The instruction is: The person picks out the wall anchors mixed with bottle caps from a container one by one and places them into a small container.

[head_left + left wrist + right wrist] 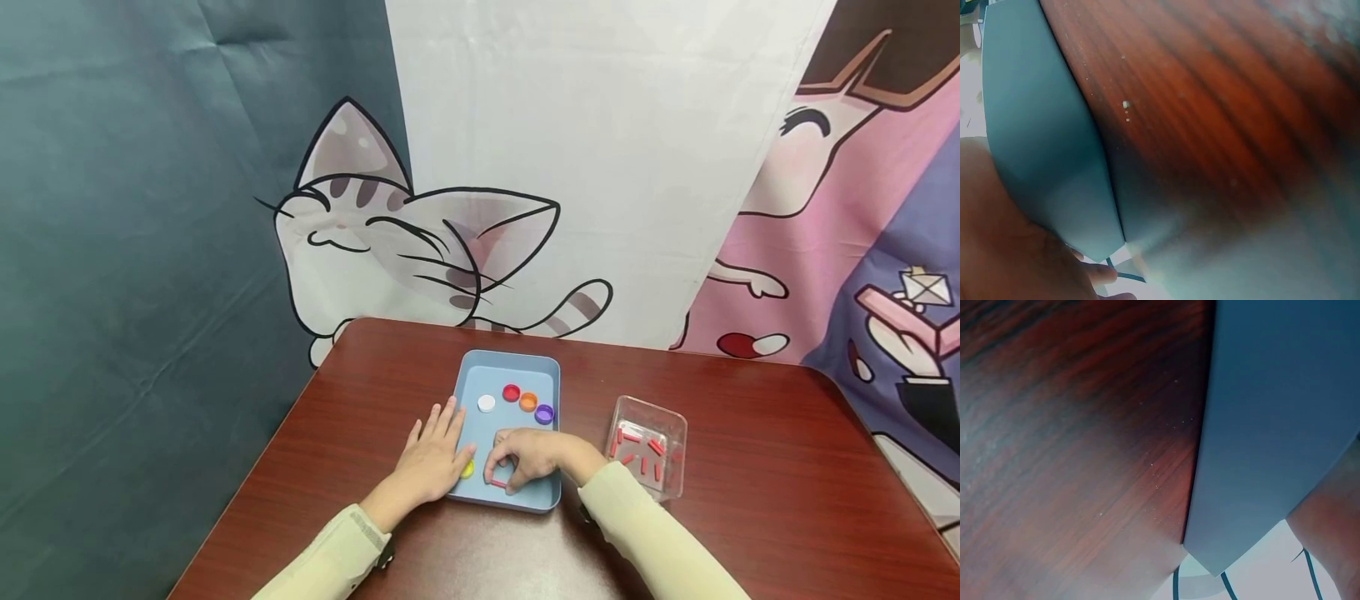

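Note:
A blue tray (510, 360) lies on the table in the head view. Inside its near end, my right hand (531, 452) pinches a small red stick (498, 483) lengthwise between thumb and a finger, low over the tray floor. My left hand (431, 463) rests on the tray's left rim with fingers straight and spread. Beside its thumb is a yellow round cap (467, 469), partly covered. Farther up the tray sit a white cap (487, 403), a red cap (511, 392), an orange cap (528, 402) and a purple cap (544, 413). Both wrist views show mostly the tray's outer wall (1260, 425).
Right of the tray stands a clear plastic box (674, 425) with several red sticks (643, 465) scattered in it. The reddish-brown wooden table (765, 467) reaches back to a cloth backdrop (622, 167) printed with cartoon figures.

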### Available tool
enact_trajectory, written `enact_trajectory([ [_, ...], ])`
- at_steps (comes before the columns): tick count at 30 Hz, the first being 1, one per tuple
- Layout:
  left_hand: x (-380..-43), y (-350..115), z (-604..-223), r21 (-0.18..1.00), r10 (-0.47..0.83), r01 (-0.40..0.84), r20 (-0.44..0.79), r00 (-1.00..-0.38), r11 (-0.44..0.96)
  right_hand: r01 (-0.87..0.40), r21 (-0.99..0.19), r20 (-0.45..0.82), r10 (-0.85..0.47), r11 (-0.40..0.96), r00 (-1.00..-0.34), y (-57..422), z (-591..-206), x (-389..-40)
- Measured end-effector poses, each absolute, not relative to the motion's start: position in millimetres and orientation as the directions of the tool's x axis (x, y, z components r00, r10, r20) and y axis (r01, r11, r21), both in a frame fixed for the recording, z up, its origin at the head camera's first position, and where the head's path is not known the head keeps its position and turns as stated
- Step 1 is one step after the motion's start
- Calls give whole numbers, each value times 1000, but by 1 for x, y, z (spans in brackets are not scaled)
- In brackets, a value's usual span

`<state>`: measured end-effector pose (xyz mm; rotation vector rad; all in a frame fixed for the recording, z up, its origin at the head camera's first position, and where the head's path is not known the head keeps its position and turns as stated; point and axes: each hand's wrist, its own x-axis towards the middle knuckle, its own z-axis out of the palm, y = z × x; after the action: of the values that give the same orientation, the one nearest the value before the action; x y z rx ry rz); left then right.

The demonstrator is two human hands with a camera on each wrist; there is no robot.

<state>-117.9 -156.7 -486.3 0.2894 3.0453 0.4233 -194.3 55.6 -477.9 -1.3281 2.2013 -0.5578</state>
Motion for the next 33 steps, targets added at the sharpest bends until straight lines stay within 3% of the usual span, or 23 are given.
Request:
enact_trajectory([
  [16, -116, -157, -487, 293, 187, 171, -25, -982, 941, -640, -641, -99, -873, 424, -478, 63, -473, -187],
  [27, -115, -158, -484, 296, 183, 163, -39, -982, 941, -673, -669, 124, -845, 316, -520, 86, -463, -183],
  [33, -115, -157, -485, 297, 183, 165, -32, -983, 940, -664, -672, 200, -783, 328, -589, 101, -458, -181],
])
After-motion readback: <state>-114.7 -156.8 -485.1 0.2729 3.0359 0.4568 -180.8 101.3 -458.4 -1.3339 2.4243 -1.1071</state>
